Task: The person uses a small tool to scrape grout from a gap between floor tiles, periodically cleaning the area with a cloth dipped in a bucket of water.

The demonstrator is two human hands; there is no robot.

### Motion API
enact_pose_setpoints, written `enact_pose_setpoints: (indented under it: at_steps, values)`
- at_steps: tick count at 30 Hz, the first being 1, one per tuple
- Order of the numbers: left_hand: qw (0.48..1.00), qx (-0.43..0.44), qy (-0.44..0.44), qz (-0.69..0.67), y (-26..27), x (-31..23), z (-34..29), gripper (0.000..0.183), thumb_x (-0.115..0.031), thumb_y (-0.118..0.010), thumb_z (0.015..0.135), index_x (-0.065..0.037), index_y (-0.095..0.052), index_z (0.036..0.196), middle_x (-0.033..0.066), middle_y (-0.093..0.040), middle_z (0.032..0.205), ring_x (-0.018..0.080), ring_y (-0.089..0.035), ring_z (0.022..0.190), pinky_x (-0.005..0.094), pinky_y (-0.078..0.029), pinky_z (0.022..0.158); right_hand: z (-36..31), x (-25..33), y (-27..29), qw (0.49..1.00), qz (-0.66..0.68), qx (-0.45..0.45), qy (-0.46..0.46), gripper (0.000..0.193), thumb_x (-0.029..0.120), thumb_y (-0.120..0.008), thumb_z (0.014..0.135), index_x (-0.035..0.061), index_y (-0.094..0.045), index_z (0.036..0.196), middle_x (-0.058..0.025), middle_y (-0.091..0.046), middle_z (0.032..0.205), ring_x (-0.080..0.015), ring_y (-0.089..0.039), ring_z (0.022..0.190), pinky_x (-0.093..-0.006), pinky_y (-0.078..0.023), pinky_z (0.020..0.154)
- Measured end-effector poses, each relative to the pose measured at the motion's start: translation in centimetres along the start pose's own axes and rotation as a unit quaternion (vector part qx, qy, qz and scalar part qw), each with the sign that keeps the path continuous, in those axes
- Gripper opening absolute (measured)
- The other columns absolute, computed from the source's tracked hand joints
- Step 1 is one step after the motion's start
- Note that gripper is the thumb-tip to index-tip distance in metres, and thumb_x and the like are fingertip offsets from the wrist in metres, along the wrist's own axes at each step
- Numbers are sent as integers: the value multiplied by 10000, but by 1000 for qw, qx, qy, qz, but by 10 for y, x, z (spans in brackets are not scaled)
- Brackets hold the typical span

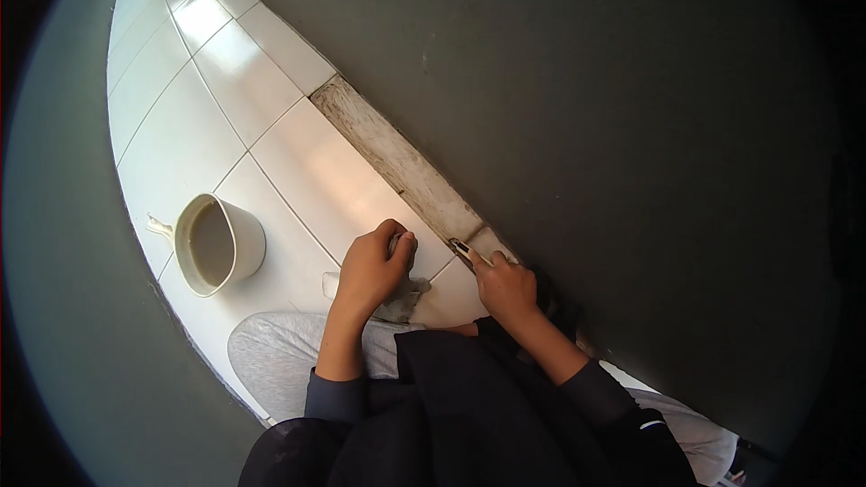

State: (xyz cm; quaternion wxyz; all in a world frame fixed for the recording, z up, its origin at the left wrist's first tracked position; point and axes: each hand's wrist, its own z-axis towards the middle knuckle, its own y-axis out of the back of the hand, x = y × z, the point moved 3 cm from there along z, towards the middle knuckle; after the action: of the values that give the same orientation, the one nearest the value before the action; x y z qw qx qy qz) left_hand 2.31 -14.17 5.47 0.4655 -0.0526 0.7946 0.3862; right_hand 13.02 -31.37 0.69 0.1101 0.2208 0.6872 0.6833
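My right hand (pixel 507 289) is closed around a slim pale tool (pixel 465 249) with a dark tip; whether it is a brush or a blade I cannot tell. Its tip meets the dirty, bare strip (pixel 397 149) along the foot of the wall, by a tile edge. My left hand (pixel 374 261) is curled over the white tiles, gripping a crumpled greyish cloth (pixel 406 299), part of which hangs below the palm. At the left stands a cream dipper (pixel 246 243) with a handle, holding murky grey-brown liquid.
Glossy white floor tiles (pixel 289 162) run away to the upper left. A dark grey wall (pixel 613 126) rises at the right, and another dark surface (pixel 72 243) borders the tiles at the left. My knee in grey trousers (pixel 271 352) is near the dipper.
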Motion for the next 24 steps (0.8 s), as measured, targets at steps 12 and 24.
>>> enact_pose_setpoints:
  at_steps: [12,24]
  values:
    - [998,47,26,-15,1,-5,-3,266,-250,-548,879,5,-610,923,191,-648,765,306,-641,711,354,-484,661,19,0,7,1000,-17,-12,-9,292,179,-586,806,187,-667,1086,-77,-574,722,-245,-622,558,-355,-508,495]
    - [997,75,22,-27,-2,-12,-5,271,-267,-545,876,-10,-613,928,195,-646,761,320,-637,714,368,-486,665,11,-8,9,999,1,2,-33,320,162,-545,814,158,-656,1114,-93,-592,735,-262,-623,536,-379,-510,474]
